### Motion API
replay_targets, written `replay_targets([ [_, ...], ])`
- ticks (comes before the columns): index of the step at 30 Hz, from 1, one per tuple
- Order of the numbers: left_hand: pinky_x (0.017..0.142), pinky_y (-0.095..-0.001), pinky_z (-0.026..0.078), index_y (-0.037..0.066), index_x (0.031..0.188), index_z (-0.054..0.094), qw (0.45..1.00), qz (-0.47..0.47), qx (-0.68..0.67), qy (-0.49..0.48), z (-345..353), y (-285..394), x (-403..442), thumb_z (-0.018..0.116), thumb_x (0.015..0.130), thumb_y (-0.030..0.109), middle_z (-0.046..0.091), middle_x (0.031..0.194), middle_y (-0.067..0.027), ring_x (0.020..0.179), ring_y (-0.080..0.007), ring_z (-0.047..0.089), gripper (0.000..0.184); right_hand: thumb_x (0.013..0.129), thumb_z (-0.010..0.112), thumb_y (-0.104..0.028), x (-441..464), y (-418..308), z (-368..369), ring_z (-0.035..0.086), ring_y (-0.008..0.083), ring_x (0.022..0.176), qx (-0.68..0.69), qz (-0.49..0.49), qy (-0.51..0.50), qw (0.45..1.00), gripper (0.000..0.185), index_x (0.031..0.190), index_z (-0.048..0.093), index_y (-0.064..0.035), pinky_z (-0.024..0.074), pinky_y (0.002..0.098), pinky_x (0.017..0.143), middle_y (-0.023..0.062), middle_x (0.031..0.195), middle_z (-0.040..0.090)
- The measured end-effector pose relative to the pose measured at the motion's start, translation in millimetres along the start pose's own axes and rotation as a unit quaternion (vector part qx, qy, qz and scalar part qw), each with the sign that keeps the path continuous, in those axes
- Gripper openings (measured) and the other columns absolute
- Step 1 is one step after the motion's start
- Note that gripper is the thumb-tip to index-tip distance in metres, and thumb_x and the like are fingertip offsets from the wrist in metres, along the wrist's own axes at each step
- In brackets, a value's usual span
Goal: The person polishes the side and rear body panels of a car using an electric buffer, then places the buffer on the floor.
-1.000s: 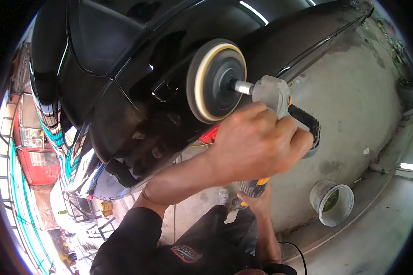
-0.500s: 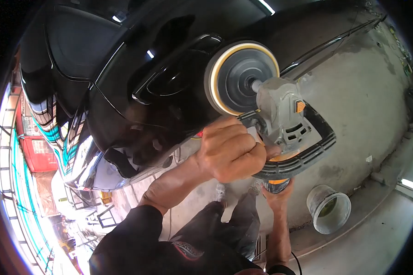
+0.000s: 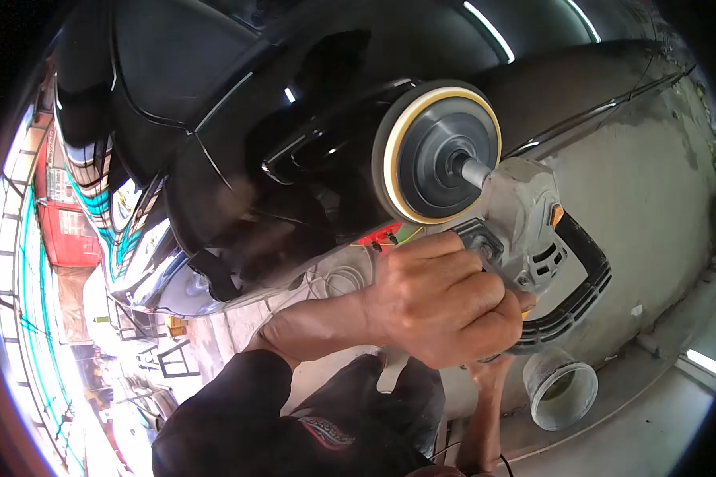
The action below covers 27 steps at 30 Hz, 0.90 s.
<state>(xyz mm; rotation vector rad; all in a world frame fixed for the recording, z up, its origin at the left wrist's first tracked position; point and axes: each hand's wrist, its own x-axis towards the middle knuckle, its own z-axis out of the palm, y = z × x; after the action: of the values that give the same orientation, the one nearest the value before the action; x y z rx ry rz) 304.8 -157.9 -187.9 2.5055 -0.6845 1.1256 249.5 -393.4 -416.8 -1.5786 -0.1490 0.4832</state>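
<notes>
A grey and black polisher (image 3: 521,211) with orange parts is in both my hands. Its round pad (image 3: 445,155), white with a yellow ring, faces the glossy black car panel (image 3: 239,175); whether they touch I cannot tell. Around the polisher near its head and loop handle, the fingers of my left hand (image 3: 449,298) are closed. Lower down, my right hand (image 3: 489,370) is at the polisher's rear end. Most of its fingers are hidden behind my left hand and the tool.
A whitish bucket (image 3: 563,397) stands on the floor at lower right. Below the car's edge lie a red object (image 3: 380,236) and a coiled pale hose or cable (image 3: 344,280). A dull grey surface (image 3: 636,207) extends to the right. Metal frames (image 3: 177,362) stand at left.
The view has shifted, so car and polisher both appear farther right. My left hand sits lower and farther right in view. The polisher's rear and my right hand are now more hidden.
</notes>
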Motion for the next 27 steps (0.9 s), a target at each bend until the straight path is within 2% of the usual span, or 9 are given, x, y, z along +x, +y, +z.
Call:
replay_targets([
  [3, 0.041, -0.0262, 0.030, 0.005, 0.069, 0.054, 1.000, -0.005, 0.009, 0.013, -20.1, 8.0, 14.9, 0.091, 0.068, 0.010, 0.041, 0.056, 0.0022, 0.043, -0.0107, 0.042, 0.038, 0.062, 0.093, -0.015, -9.0, -32.8, -9.5, 0.064, 0.0213, 0.099, -0.009, 0.014, -0.016, 1.000, 0.079, 0.129, 0.053, 0.0011, 0.0529, 0.0361, 0.086, 0.0134, 0.120, 0.064],
  [6, 0.041, -0.0270, 0.030, 0.004, 0.071, 0.055, 0.999, -0.019, 0.029, 0.020, -51.6, 19.0, 20.1, 0.092, 0.066, 0.010, 0.041, 0.054, 0.0024, 0.041, -0.0115, 0.042, 0.038, 0.066, 0.092, -0.013, -16.0, -65.9, -20.5, 0.062, 0.0198, 0.112, -0.046, 0.003, -0.068, 0.997, 0.083, 0.136, 0.050, 0.0021, 0.0493, 0.0361, 0.100, 0.0137, 0.124, 0.065],
  [10, 0.042, -0.0292, 0.033, 0.004, 0.070, 0.057, 0.995, -0.056, 0.062, 0.053, -90.8, 39.4, 13.6, 0.092, 0.065, 0.007, 0.045, 0.056, 0.0017, 0.043, -0.0149, 0.044, 0.036, 0.065, 0.093, -0.012, -23.9, -119.8, -15.0, 0.062, 0.0225, 0.117, -0.048, 0.017, -0.091, 0.995, 0.102, 0.149, 0.038, 0.0015, 0.0484, 0.0363, 0.103, 0.0145, 0.127, 0.064],
  [11, 0.042, -0.0296, 0.032, 0.005, 0.069, 0.056, 0.991, -0.063, 0.080, 0.083, -93.0, 43.7, 15.9, 0.091, 0.066, 0.007, 0.044, 0.056, 0.0017, 0.043, -0.0147, 0.043, 0.035, 0.065, 0.093, -0.012, -23.6, -127.1, -18.6, 0.062, 0.0230, 0.117, -0.062, 0.004, -0.096, 0.993, 0.103, 0.150, 0.037, 0.0015, 0.0482, 0.0367, 0.103, 0.0149, 0.126, 0.065],
  [14, 0.043, -0.0304, 0.035, 0.006, 0.069, 0.057, 0.991, -0.096, 0.085, 0.041, -109.6, 46.9, 32.1, 0.091, 0.067, 0.010, 0.048, 0.057, 0.0005, 0.045, -0.0159, 0.048, 0.034, 0.066, 0.091, -0.011, -19.4, -160.2, -22.7, 0.064, 0.0245, 0.118, -0.128, -0.037, -0.103, 0.986, 0.103, 0.151, 0.034, 0.0020, 0.0492, 0.0378, 0.103, 0.0171, 0.126, 0.067],
  [17, 0.045, -0.0300, 0.037, 0.008, 0.071, 0.057, 0.994, -0.054, 0.061, 0.074, -89.2, 26.2, 56.8, 0.089, 0.069, 0.013, 0.050, 0.059, 0.0003, 0.048, -0.0154, 0.050, 0.033, 0.066, 0.088, -0.010, -15.5, -159.7, -25.7, 0.065, 0.0246, 0.112, -0.087, -0.050, -0.053, 0.994, 0.097, 0.148, 0.037, 0.0022, 0.0517, 0.0369, 0.097, 0.0155, 0.123, 0.066],
  [20, 0.049, -0.0322, 0.042, 0.011, 0.074, 0.058, 0.994, -0.051, 0.055, 0.084, -59.7, 4.4, 78.2, 0.086, 0.059, 0.016, 0.053, 0.062, 0.0004, 0.052, -0.0173, 0.055, 0.032, 0.064, 0.085, -0.005, 1.1, -158.1, -30.5, 0.065, 0.0236, 0.102, -0.096, -0.049, 0.000, 0.994, 0.092, 0.144, 0.040, 0.0026, 0.0522, 0.0361, 0.092, 0.0130, 0.117, 0.064],
  [24, 0.053, -0.0354, 0.047, 0.011, 0.077, 0.060, 0.990, -0.047, 0.030, 0.128, -43.3, -8.1, 96.3, 0.081, 0.049, 0.018, 0.056, 0.067, -0.0013, 0.055, -0.0215, 0.059, 0.036, 0.061, 0.084, -0.004, 6.5, -185.0, -24.4, 0.060, 0.0223, 0.105, -0.050, 0.010, 0.026, 0.998, 0.089, 0.140, 0.042, 0.0016, 0.0488, 0.0372, 0.096, 0.0121, 0.118, 0.061],
  [27, 0.053, -0.0359, 0.048, 0.011, 0.079, 0.060, 0.990, -0.084, 0.019, 0.110, -64.8, -7.1, 88.8, 0.080, 0.052, 0.017, 0.058, 0.068, -0.0026, 0.057, -0.0229, 0.061, 0.034, 0.060, 0.085, -0.005, 2.1, -198.1, -18.6, 0.058, 0.0222, 0.108, -0.083, 0.010, 0.020, 0.996, 0.090, 0.139, 0.043, 0.0009, 0.0482, 0.0377, 0.096, 0.0128, 0.119, 0.060],
])
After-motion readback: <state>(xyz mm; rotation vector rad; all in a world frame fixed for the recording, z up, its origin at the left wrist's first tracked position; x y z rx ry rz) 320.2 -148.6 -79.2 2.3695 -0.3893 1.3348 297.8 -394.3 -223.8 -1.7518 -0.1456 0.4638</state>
